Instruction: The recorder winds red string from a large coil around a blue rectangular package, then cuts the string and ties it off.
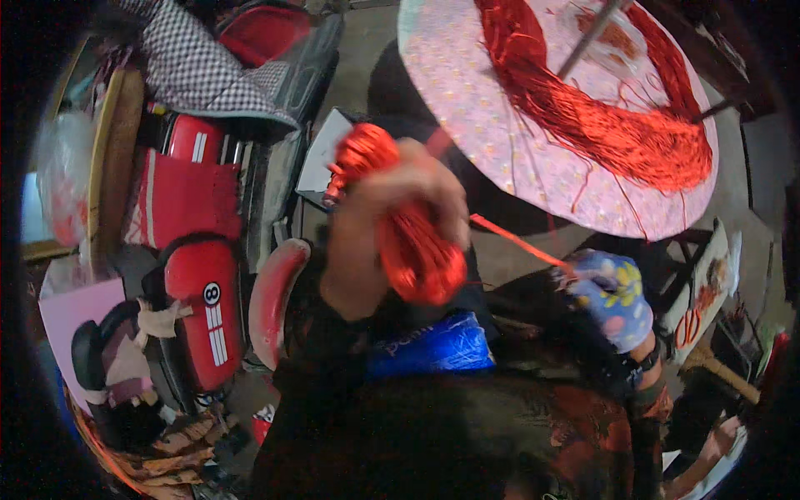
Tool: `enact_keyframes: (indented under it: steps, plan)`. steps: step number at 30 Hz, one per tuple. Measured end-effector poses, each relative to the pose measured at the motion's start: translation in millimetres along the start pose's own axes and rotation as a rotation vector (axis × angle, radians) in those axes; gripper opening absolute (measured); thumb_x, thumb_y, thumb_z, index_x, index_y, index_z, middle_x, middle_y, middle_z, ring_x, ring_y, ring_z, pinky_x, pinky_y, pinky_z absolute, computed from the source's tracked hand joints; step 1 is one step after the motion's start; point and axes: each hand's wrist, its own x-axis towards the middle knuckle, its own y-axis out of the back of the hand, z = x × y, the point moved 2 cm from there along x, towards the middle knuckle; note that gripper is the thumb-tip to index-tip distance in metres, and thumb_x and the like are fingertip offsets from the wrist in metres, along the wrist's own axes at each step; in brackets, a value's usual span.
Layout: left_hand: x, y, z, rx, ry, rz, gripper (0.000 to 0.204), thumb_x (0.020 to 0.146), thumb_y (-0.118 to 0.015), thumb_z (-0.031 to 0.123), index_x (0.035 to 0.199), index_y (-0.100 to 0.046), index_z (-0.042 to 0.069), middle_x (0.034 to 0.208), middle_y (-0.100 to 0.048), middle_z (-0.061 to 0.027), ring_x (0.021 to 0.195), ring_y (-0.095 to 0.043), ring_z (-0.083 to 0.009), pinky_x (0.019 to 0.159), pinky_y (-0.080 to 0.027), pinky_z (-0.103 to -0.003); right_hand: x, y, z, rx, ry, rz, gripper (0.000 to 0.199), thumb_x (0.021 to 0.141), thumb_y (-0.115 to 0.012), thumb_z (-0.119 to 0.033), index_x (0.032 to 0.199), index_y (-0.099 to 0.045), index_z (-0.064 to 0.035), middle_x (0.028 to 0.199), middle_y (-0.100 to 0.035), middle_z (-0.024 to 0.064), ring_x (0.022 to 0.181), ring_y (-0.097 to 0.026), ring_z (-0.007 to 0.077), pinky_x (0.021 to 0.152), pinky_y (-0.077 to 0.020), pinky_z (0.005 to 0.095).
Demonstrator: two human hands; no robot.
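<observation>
My left hand (pixel 354 225) is wrapped round a folded bundle of shiny red cord (pixel 423 271), which sticks out above and below the fist. The hand is blurred. To the right, my right hand (pixel 612 300) wears a patterned blue glove with yellow and pink spots. Its fingers look closed on a stretched red strand (pixel 517 237) that slants toward the bundle; where the strand meets it is hidden behind my left hand. Beyond both hands, a large loose hank of red cord (pixel 608 125) curves over a round, pink-covered table (pixel 467 108).
Metal rods (pixel 590 40) stand up through the hank. Below my left hand is a blue plastic package (pixel 437 346). Scissors (pixel 688 328) and a wooden handle (pixel 721 375) sit at right. Left are a red-black seat (pixel 187 325), red cloth (pixel 187 200) and checkered cloth (pixel 200 67).
</observation>
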Motion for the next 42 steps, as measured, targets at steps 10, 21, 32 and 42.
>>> enact_keyframes:
  steps: [10,21,32,42]
  plan:
    - [-34.4,162.3,94.6,0.864,-0.302,1.103,0.053,0.097,-0.053,0.022,0.138,-0.037,-0.007,0.128,-0.05,-0.018,0.115,-0.054,-0.024,0.092,-0.048,-0.032,6.3,3.0,-10.6,-0.089,-0.074,0.092,0.019,0.079,-0.068,-0.02,0.095,-0.066,-0.0106,0.101,-0.065,0.0089,0.092,-0.058,0.0325,0.083,-0.0448,0.0402]
    - [-68.9,-1.8,23.7,0.833,-0.158,0.092,0.062,0.082,-0.067,0.01,0.135,-0.04,-0.002,0.125,-0.056,-0.0213,0.102,-0.063,-0.0237,0.069,-0.055,-0.023,38.3,-16.4,-71.4,-0.517,0.411,-0.144,0.033,0.077,-0.067,-0.034,0.108,-0.064,-0.0216,0.099,-0.063,0.0034,0.093,-0.059,0.0257,0.078,-0.0455,0.0401]
    - [-120.9,-26.1,37.6,1.399,0.277,-0.15,0.016,0.075,-0.076,0.009,0.088,-0.068,0.005,0.074,-0.068,-0.0049,0.068,-0.065,-0.0123,0.07,-0.051,-0.025,28.3,-33.4,-70.7,0.027,0.603,-0.023,0.024,0.074,-0.075,-0.025,0.094,-0.067,-0.0149,0.074,-0.062,0.0051,0.059,-0.059,0.0258,0.053,-0.0447,0.0367]
    - [-181.2,22.8,40.2,1.121,0.628,0.142,0.048,0.077,-0.072,0.008,0.119,-0.049,0.004,0.101,-0.061,-0.0087,0.09,-0.061,-0.012,0.073,-0.049,-0.028,0.8,-33.7,-57.5,-0.046,0.393,-0.293,0.01,0.081,-0.068,-0.018,0.09,-0.068,-0.0145,0.072,-0.06,0.0065,0.061,-0.059,0.0273,0.055,-0.0467,0.0359]
